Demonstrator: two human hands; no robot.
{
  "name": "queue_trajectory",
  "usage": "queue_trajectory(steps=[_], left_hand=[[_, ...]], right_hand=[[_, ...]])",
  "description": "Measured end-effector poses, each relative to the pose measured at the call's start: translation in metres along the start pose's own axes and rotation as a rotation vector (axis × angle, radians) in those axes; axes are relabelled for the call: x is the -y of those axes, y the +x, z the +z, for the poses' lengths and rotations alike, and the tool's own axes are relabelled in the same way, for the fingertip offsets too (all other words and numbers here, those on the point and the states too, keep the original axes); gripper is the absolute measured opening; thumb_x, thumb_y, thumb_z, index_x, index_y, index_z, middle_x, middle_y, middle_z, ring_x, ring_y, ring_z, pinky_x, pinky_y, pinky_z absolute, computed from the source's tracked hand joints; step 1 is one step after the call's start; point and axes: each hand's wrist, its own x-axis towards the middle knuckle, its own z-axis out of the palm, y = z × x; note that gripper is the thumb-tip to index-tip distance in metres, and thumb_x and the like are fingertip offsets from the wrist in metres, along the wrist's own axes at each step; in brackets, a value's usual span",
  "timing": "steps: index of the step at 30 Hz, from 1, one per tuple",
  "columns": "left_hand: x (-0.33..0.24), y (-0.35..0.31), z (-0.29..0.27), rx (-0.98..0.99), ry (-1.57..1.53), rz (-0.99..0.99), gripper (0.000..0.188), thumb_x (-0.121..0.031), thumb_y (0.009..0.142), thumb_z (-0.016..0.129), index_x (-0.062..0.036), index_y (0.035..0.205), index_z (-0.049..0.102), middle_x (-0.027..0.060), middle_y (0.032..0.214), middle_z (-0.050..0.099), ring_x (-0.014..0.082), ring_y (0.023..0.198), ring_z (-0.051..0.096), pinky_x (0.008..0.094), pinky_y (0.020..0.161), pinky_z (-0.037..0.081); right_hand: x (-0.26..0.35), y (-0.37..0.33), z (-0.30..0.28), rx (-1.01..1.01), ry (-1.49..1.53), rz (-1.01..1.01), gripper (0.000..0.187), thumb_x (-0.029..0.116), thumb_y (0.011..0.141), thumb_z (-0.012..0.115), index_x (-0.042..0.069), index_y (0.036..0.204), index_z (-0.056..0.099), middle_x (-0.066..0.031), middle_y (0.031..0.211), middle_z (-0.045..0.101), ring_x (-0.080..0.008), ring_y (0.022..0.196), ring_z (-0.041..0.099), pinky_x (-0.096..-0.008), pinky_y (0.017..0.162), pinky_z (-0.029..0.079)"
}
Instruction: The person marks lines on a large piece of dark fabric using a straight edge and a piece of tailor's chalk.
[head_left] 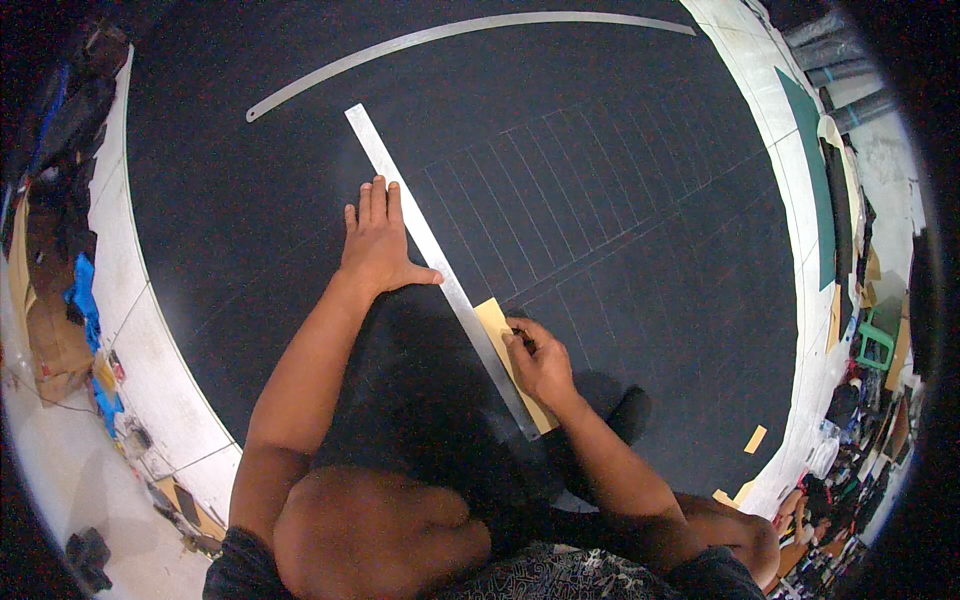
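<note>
Head view
Work surface: large dark sheet (pixel 250 230) spread flat, filling most of the frame; faint pale ruled lines form a grid of narrow strips from centre toward 2 o'clock.
Straight ruler (pixel 440 265): long metal strip lying on the sheet, running from 11 o'clock down to 5 o'clock of centre.
Left hand (pixel 378 245): palm down at centre, just at 9 o'clock of the ruler; fingers extended and close together, thumb spread out with its tip against the ruler edge.
Right hand (pixel 540 362): at 5 o'clock of centre, fingers curled together around a small dark marking tool; the tool itself is too small to identify. Fingertips sit at the ruler's right edge.
Tan template (pixel 495 322): narrow yellowish card strip lying along the ruler's right side, partly under the right hand.
Curved ruler (pixel 450 35): long thin metal arc at 12 o'clock, well apart from both hands.
Surround: pale floor (pixel 150 360) rings the sheet; clutter at 9 o'clock, a green sheet (pixel 805 170) and rolled material at 2 o'clock, tan scraps (pixel 755 438) at 4 o'clock.
Person: knees at 6 o'clock.
</note>
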Motion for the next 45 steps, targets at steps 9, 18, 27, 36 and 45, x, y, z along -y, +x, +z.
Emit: queue_trajectory(steps=[9,18,27,36,45], left_hand=[[0.001,0.000,0.000,0.019,-0.006,-0.009,0.153,-0.066,0.047,0.093,0.0076,0.158,0.017,0.0296,0.165,0.016,0.0454,0.155,0.013,0.0630,0.122,0.020],[-0.007,0.003,-0.004,0.056,0.058,-0.012,0.154,-0.069,0.049,0.091,0.0104,0.157,0.016,0.0317,0.165,0.015,0.0471,0.155,0.013,0.0623,0.122,0.020],[-0.009,0.007,-0.005,0.128,0.085,-0.036,0.155,-0.071,0.053,0.089,0.0103,0.159,0.011,0.0303,0.167,0.011,0.0453,0.156,0.010,0.0579,0.123,0.019],[-0.002,0.003,-0.003,0.105,0.041,-0.024,0.155,-0.069,0.051,0.091,0.0104,0.157,0.013,0.0320,0.166,0.013,0.0469,0.155,0.012,0.0588,0.124,0.019],[0.001,0.004,0.004,0.059,0.009,-0.008,0.154,-0.069,0.049,0.092,0.0106,0.157,0.015,0.0335,0.164,0.015,0.0479,0.155,0.012,0.0596,0.123,0.018]], right_hand=[[-0.007,0.001,0.002,0.036,0.009,0.024,0.033,0.027,0.097,0.068,0.007,0.123,0.069,-0.0192,0.112,0.073,-0.0317,0.091,0.073,-0.0401,0.081,0.057],[-0.015,0.038,-0.044,-0.472,-0.293,-0.305,0.025,0.023,0.104,0.058,0.002,0.107,0.071,-0.0171,0.109,0.062,-0.0241,0.102,0.061,-0.0380,0.084,0.052],[0.081,0.134,0.015,-0.087,0.090,-0.334,0.041,0.032,0.110,0.048,-0.004,0.115,0.068,-0.0147,0.104,0.074,-0.0222,0.092,0.071,-0.0340,0.089,0.054],[0.128,0.194,0.055,-0.066,-0.060,-0.526,0.026,0.020,0.101,0.061,0.000,0.115,0.072,-0.0180,0.111,0.074,-0.0338,0.103,0.072,-0.0385,0.092,0.055],[0.132,0.199,0.059,0.002,-0.164,-0.544,0.024,0.020,0.100,0.060,0.002,0.109,0.073,-0.0181,0.109,0.074,-0.0385,0.099,0.070,-0.0469,0.089,0.056]])
